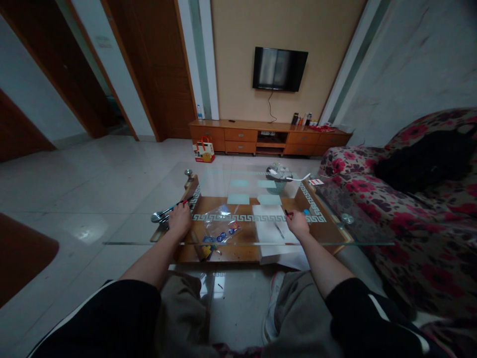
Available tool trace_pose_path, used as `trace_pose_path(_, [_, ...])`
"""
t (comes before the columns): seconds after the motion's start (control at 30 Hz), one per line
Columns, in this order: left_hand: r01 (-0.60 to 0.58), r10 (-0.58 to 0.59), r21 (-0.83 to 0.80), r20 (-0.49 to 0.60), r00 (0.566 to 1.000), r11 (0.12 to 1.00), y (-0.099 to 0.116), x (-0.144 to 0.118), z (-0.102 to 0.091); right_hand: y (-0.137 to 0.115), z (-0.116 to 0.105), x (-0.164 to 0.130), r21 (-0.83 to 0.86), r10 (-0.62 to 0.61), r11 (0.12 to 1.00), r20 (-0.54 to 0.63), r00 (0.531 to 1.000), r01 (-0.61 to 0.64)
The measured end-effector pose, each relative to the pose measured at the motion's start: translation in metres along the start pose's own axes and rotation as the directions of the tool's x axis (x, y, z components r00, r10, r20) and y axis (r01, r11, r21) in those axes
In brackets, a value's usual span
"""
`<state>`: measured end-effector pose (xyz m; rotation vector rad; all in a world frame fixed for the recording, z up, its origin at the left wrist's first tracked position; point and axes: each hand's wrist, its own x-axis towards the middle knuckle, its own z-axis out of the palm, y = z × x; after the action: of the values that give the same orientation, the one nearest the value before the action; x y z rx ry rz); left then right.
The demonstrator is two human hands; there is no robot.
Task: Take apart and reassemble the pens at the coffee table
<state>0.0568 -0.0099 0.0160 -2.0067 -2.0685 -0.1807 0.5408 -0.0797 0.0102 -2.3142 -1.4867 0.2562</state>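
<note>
A thin red-tipped stick (178,205), perhaps a pen, is gripped by the left hand (179,220); a small dark thing (286,213) is pinched by the right hand (297,223) beside the paper (269,221) on the bench (246,189).

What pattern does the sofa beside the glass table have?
The sofa has a red and pink floral pattern on a dark ground, seen in the head view.

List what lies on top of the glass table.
On the glass table: a clear plastic bag of small items, white paper, and a small card at the far corner. The left hand holds a pen; the right hand covers part of the paper.
</note>
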Motion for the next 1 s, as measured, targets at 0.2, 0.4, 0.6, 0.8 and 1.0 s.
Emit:
trace_pose_path(0.2, [-0.036,0.036,0.003,0.007,0.999,0.999,-0.002,0.001,-0.003,-0.009,-0.001,-0.004,-0.026,0.002,1.000,-0.037,0.999,-0.003])
trace_pose_path(0.4, [-0.053,0.053,-0.016,0.011,0.999,0.998,-0.006,0.002,-0.005,-0.023,-0.001,-0.008,0.000,-0.039,0.999,-0.098,0.994,0.039])
trace_pose_path(0.6, [-0.017,0.017,-0.009,0.024,1.000,1.000,-0.006,0.004,0.000,-0.026,0.004,-0.009,0.049,-0.086,0.995,-0.126,0.988,0.092])
trace_pose_path(0.8, [-0.001,0.002,-0.016,0.053,0.999,1.000,-0.009,0.005,0.005,-0.037,0.006,-0.012,0.109,-0.172,0.975,-0.177,0.969,0.193])
trace_pose_path(1.0, [-0.097,0.098,-0.028,0.020,0.995,0.995,0.009,0.003,-0.007,-0.056,0.005,-0.018,0.178,-0.276,0.928,-0.255,0.927,0.326])
